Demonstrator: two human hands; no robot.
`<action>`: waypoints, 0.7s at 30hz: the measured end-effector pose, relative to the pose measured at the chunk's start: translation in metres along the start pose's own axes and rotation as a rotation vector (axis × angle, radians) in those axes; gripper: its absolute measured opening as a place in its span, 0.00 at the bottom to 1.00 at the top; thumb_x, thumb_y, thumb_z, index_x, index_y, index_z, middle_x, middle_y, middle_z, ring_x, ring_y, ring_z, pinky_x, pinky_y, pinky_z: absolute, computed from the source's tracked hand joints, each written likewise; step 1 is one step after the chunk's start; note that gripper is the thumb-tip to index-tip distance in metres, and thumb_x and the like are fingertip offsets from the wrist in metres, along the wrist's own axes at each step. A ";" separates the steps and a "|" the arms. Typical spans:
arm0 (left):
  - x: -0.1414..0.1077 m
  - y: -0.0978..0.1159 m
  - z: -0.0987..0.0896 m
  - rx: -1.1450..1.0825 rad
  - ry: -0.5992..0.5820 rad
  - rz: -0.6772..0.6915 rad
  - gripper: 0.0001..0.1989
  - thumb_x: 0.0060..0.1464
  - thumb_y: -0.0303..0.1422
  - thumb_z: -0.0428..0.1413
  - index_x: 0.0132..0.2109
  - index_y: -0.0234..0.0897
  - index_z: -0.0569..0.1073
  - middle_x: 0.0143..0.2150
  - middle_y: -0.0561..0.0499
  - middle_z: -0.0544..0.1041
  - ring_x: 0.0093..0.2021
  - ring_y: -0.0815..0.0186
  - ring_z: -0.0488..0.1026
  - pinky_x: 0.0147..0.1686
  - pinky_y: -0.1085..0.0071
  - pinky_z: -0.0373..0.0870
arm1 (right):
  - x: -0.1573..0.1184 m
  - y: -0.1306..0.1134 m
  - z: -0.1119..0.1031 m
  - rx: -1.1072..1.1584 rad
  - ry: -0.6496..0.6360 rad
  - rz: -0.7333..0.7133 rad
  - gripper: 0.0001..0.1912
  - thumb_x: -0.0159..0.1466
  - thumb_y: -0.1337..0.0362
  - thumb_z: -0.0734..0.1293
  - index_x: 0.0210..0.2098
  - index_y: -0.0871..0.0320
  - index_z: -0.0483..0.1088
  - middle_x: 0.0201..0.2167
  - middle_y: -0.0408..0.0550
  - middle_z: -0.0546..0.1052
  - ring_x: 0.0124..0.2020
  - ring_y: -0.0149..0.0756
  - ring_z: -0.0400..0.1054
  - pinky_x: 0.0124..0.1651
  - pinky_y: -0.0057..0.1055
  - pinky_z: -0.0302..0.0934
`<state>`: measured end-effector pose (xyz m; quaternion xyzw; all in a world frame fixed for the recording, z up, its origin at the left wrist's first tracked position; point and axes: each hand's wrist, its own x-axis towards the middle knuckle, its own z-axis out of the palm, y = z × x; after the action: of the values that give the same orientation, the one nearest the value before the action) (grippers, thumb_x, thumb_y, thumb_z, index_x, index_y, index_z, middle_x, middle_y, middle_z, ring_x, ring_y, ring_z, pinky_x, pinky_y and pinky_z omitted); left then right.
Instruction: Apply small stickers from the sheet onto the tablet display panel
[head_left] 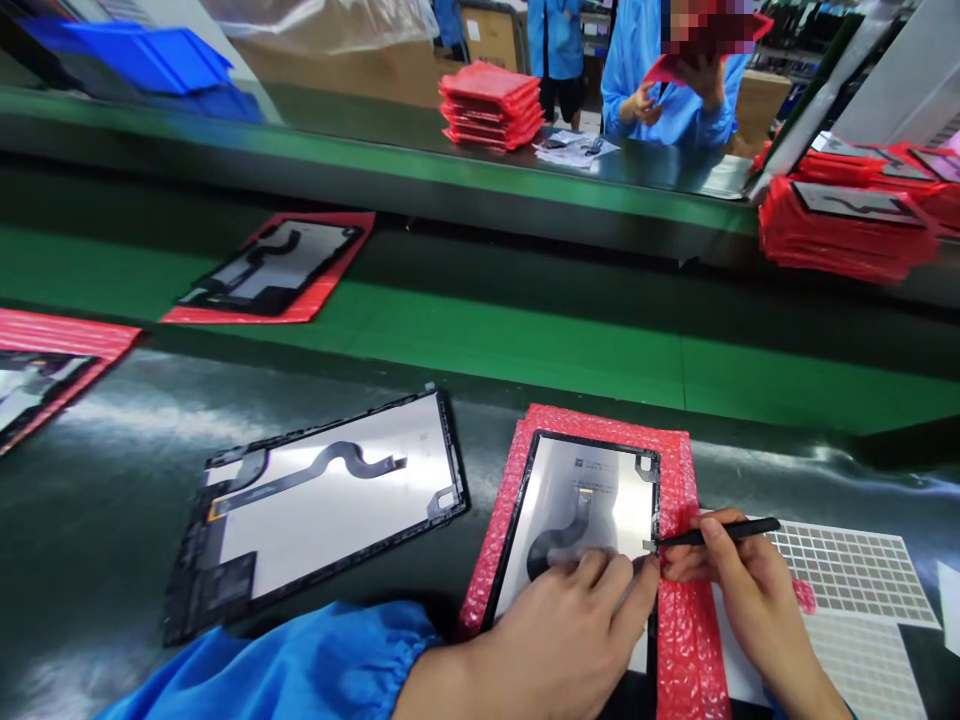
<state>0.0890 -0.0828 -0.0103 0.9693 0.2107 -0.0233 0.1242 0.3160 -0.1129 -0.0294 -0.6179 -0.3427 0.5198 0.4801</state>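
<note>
A tablet display panel [559,500] with a black frame, silvery back and dark flex cable lies on red bubble wrap [675,465]. My left hand [574,620] rests across this panel, fingers bent, the index fingertip at its right edge; the thumb is hidden. My right hand [750,580] grips black tweezers [724,532] at that same edge. Their tips meet the frame beside a small grey patch [649,546]. To the left, a second display panel [330,500] lies tilted on the dark table, its flex cable [330,465] facing up.
Sheets with a grid of small grey squares [847,570] lie on the right. Further panels on red wrap rest at the left [45,385] and on the green strip [277,265]. Red packs [491,105] are stacked on the ledge; behind it a person in blue [637,60] holds another.
</note>
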 end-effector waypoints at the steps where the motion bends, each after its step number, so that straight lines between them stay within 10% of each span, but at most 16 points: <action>1: 0.000 0.001 0.000 0.007 0.008 -0.003 0.29 0.70 0.32 0.53 0.72 0.21 0.64 0.57 0.33 0.78 0.48 0.47 0.79 0.40 0.56 0.81 | 0.000 0.000 0.000 -0.002 -0.001 0.002 0.27 0.69 0.38 0.74 0.42 0.57 0.72 0.30 0.55 0.85 0.29 0.46 0.83 0.32 0.36 0.80; 13: 0.003 0.006 -0.008 0.052 0.071 0.003 0.31 0.67 0.31 0.52 0.71 0.14 0.65 0.55 0.29 0.79 0.44 0.47 0.79 0.34 0.56 0.80 | 0.000 -0.001 0.002 0.025 0.001 0.018 0.26 0.68 0.39 0.75 0.42 0.57 0.72 0.31 0.55 0.85 0.31 0.47 0.84 0.34 0.36 0.81; 21: 0.005 0.000 -0.017 -0.092 0.021 -0.072 0.30 0.69 0.29 0.49 0.74 0.21 0.62 0.58 0.33 0.79 0.47 0.49 0.81 0.40 0.55 0.85 | -0.012 -0.023 -0.035 0.069 0.291 -0.162 0.23 0.68 0.42 0.77 0.43 0.56 0.74 0.28 0.52 0.85 0.28 0.46 0.83 0.34 0.37 0.81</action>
<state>0.0931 -0.0767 0.0058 0.9545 0.2478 -0.0077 0.1657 0.3486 -0.1252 -0.0044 -0.6401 -0.3001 0.3957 0.5862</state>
